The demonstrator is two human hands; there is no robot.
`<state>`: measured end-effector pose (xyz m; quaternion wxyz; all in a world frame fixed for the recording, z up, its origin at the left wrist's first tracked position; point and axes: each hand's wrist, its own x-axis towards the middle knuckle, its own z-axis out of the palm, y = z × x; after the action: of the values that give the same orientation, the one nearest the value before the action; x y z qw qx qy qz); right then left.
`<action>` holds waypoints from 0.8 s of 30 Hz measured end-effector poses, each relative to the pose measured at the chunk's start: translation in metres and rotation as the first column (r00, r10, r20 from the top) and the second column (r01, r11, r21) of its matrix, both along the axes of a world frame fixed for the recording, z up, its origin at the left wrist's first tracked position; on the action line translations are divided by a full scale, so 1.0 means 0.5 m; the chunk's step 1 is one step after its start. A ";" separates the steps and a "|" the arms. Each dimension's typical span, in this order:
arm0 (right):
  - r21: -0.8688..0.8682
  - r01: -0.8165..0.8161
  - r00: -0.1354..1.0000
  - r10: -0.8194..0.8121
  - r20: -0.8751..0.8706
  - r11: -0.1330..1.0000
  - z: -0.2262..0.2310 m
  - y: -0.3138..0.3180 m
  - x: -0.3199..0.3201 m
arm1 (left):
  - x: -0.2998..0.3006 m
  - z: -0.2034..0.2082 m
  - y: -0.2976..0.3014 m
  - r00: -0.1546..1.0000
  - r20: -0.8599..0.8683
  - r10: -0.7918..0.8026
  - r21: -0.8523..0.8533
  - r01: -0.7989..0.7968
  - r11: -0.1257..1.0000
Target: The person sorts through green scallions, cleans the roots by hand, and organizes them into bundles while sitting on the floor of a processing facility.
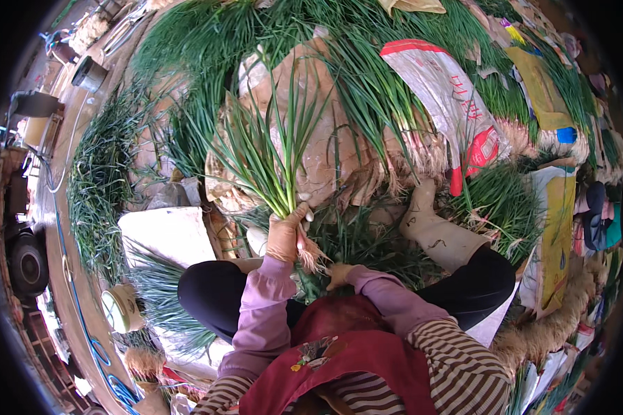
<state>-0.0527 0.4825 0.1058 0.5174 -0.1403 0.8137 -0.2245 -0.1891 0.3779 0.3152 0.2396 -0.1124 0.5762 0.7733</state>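
Observation:
My left hand, in a tan glove, is closed around a bunch of green onions. The leaves fan up and away from me, and the pale, pinkish roots hang below the fist. Just right of those roots is my right hand, also gloved and low in front of the red apron. Its fingers are small and partly hidden, so their pose does not show. Loose green leaves lie between my boots, beyond the right hand.
A brown sack lies ahead, with rooted green onions to its right. A white and red sack covers part of that pile. At left are a white pad, a pale bucket and a blue hose.

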 end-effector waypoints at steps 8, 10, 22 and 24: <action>-0.476 0.745 0.035 -0.741 -0.670 0.466 0.147 0.377 -0.230 | -0.021 -0.092 0.119 0.990 0.138 -0.012 0.060 0.004 0.998; -0.352 0.830 -0.119 -0.479 -0.870 0.433 0.169 0.431 -0.264 | -0.016 -0.095 0.137 0.987 0.158 -0.042 0.086 0.028 0.996; -0.473 0.298 0.289 -0.551 -0.783 0.829 0.336 0.224 -0.129 | 0.005 -0.108 0.165 0.980 0.178 -0.083 0.045 0.076 0.996; -0.709 0.591 0.241 -0.923 -0.301 0.385 0.324 0.240 -0.135 | 0.011 -0.104 0.149 0.959 0.193 -0.206 0.074 0.195 0.978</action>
<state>-0.1202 0.6023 0.2677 -0.0459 0.1033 0.8146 -0.5688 -0.1833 0.4522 0.2634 0.3764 -0.1239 0.5364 0.7452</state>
